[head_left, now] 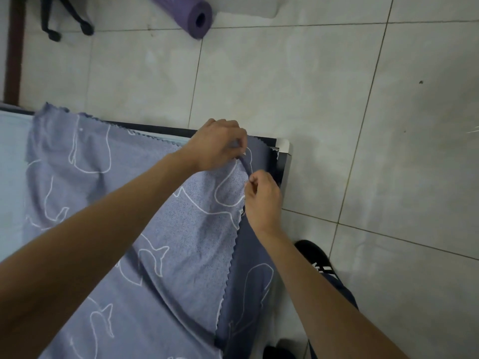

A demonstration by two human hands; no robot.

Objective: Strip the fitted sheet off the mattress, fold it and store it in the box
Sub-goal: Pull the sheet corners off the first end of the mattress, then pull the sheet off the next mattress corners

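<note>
**Ana:** What is on the far left?

**Ben:** A pale blue mattress [10, 156]. Most of it is bare there. Black chair legs [64, 20] stand on the floor behind it.

**Ana:** Where is the sheet?

**Ben:** The sheet [181, 242] lies on the mattress, next to the bare part. It is blue-purple with white whale shapes drawn on it. Its long way runs from the bottom of the picture up to the far corner of the bed. One flap is folded over, and its zigzag edge points up at that corner.

**Ana:** And above it?

**Ben:** A rolled purple mat [186, 14] lies on the floor.

**Ana:** What do the hands do?

**Ben:** The left hand [217, 145] pinches the sheet near the corner, with its fingers curled. Just to the right, the right hand [261, 200] pinches the zigzag edge with finger and thumb.

**Ana:** What comes after that?

**Ben:** The dark bed frame [282, 169] with a white corner cap. Then a black shoe [313, 257] with white stripes, on the grey floor tiles [388, 125].
</note>
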